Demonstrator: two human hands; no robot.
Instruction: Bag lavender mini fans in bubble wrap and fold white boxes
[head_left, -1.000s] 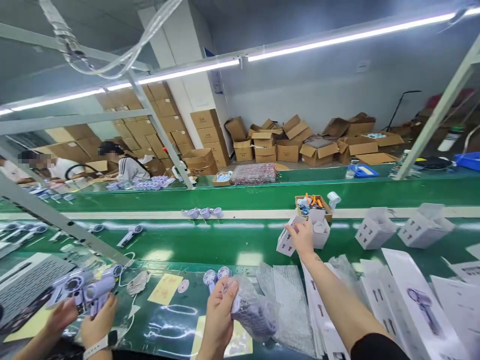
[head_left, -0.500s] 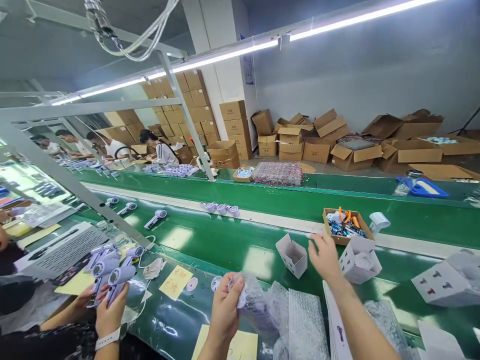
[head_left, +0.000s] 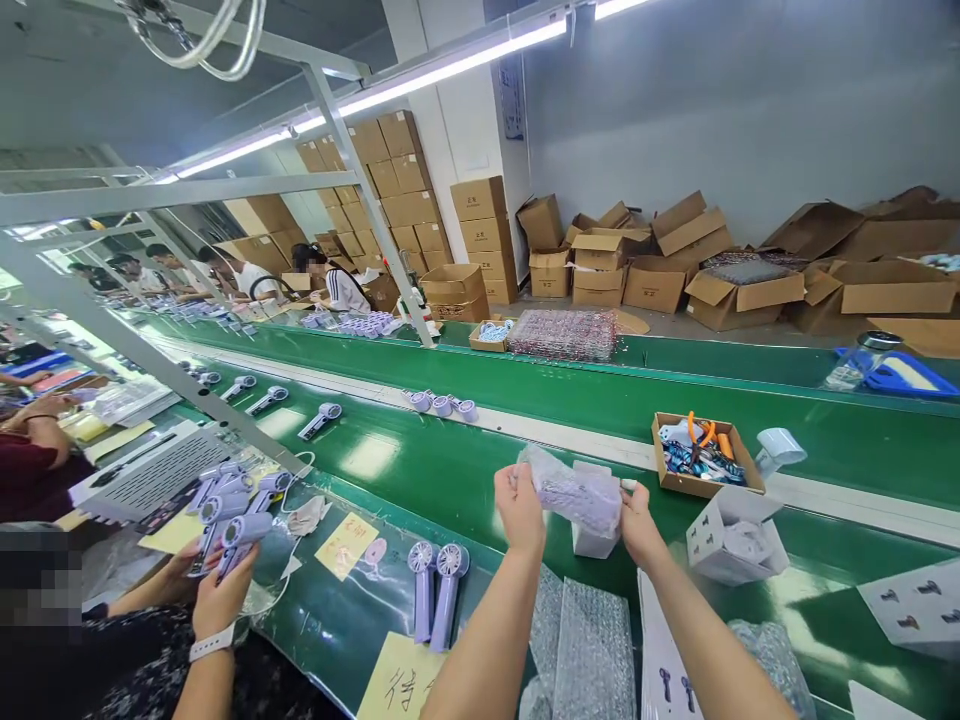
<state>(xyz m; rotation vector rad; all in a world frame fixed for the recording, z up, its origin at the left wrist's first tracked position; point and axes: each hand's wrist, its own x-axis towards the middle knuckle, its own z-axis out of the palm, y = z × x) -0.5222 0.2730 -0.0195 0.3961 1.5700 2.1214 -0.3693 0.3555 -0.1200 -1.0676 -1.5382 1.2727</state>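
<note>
At the centre of the frame my left hand (head_left: 517, 503) and right hand (head_left: 639, 520) pinch the two ends of a bubble-wrapped fan (head_left: 576, 492), a lilac body blurred through clear crinkled plastic, held level over a small open white box (head_left: 596, 540) on the green belt (head_left: 420, 470)

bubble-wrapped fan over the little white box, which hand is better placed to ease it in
Probably the right hand. It holds the end of the bubble-wrapped fan that sits directly over the open white box. The left hand grips the far end, off to the side over the green belt.
</note>
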